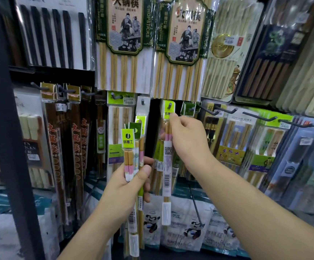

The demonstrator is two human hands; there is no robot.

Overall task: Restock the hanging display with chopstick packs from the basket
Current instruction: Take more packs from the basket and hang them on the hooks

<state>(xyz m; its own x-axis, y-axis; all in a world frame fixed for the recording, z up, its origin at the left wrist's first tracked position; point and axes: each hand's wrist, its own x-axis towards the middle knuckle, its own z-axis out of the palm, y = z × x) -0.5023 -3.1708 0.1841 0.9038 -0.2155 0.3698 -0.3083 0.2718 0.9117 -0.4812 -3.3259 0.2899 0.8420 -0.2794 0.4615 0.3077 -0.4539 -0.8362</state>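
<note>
Several slim, glossy packs (129,158) bunch in left hand (126,184); right hand (188,141) pinches another pack (167,166).

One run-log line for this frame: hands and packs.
phase: hanging | right hand: pinches top of single pack at peg | left hand: grips spare packs | basket: not in view

One pack (167,166) at the peg (170,105), a bundle (129,156) beside.
The pack, clear with a lime-green header, hangs upright, its hole on the dark peg in the display's (153,128) lower row, pinched by the right hand (188,139); the left hand (128,184) grips the bundle of like packs upright.
</note>
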